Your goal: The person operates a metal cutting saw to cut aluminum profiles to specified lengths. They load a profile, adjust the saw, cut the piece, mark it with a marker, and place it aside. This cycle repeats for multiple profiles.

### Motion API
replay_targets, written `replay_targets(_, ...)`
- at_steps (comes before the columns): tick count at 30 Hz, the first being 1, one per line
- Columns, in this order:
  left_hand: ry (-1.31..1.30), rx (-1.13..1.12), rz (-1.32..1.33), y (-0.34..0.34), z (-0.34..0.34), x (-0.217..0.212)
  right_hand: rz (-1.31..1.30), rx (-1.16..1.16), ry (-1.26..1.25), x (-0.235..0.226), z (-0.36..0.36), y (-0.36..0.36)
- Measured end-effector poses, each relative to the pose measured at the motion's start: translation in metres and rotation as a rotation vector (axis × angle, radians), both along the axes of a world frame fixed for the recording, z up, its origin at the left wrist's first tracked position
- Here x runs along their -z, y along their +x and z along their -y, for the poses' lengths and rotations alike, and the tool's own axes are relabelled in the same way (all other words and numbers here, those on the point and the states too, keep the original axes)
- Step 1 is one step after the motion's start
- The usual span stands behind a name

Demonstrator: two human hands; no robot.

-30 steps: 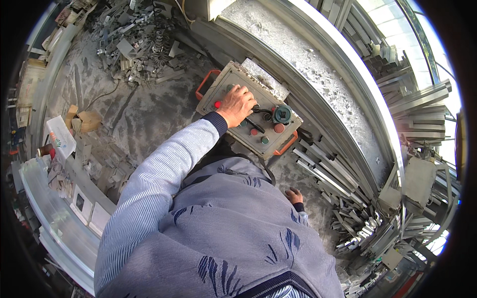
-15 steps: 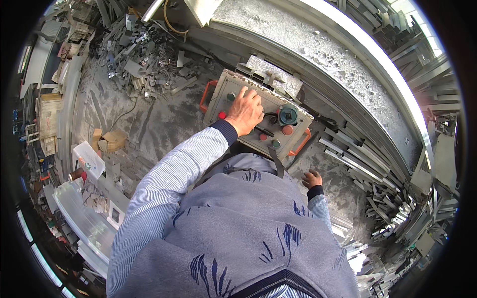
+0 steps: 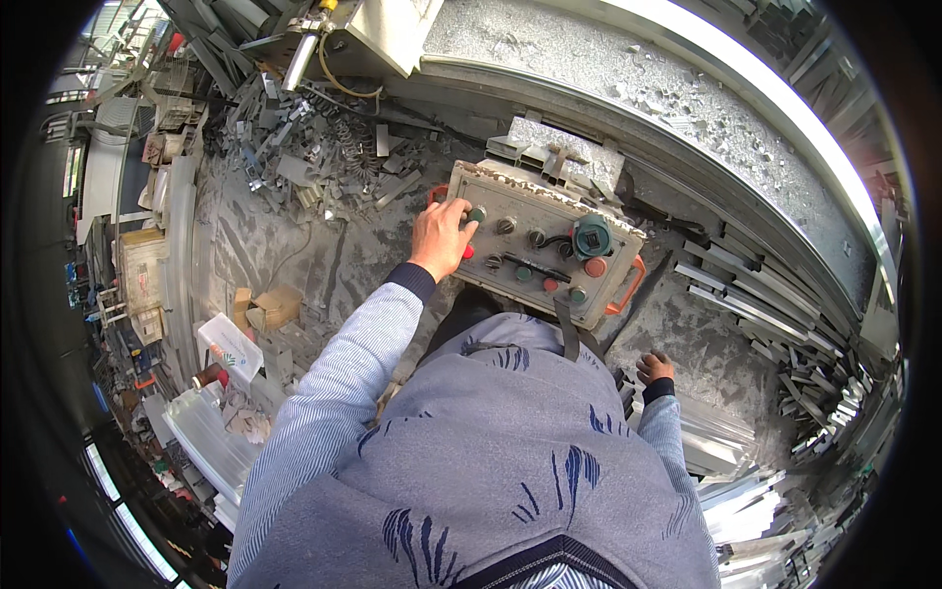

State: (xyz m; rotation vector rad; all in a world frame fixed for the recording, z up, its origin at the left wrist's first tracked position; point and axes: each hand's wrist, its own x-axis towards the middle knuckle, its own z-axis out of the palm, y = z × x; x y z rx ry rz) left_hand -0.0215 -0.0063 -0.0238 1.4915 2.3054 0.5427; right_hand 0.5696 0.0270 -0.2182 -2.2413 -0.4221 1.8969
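A grey control box [image 3: 510,257] with knobs and push buttons sits in front of me. My left hand [image 3: 442,238] is over its left end, fingers apart, holding nothing that I can see. Its thumb and fingertips are close to a green button [image 3: 477,213], and a red button [image 3: 468,252] shows beside the thumb. Whether the fingertips press anything is hard to tell. My right hand [image 3: 654,368] hangs at my right side, away from the box, with its fingers curled in and nothing visible in them.
Orange handles [image 3: 628,287] stick out at the box's ends; a teal round device [image 3: 593,236] stands on it. Beyond runs a long metal bed [image 3: 628,88] strewn with chips. Metal offcuts [image 3: 294,167] heap at far left; long profiles [image 3: 756,294] lie right. A cardboard box [image 3: 277,307] stands left.
My left hand has moved left across the control box, from the middle knobs to its left end. The view has shifted, so the box appears lower and farther right. My right hand still hangs down.
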Motion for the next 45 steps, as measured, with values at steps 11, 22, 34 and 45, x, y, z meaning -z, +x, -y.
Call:
replay_targets(11,-0.191,0.304,-0.164,-0.030,-0.048,0.005,-0.053,0.143,0.142,0.012,0.036,-0.046)
replay_targets(22,-0.045,0.281,0.298,-0.125,0.047,0.027,-0.231,0.561,0.227,-0.005,0.183,-0.136)
replay_targets(34,-0.770,-0.118,0.313,-0.287,0.275,0.164,0.356,0.361,0.685,-0.148,0.076,-0.146)
replay_targets(45,-0.495,-0.563,0.632,-0.248,0.304,0.137,0.516,-0.760,1.598,-0.278,-0.231,-0.489)
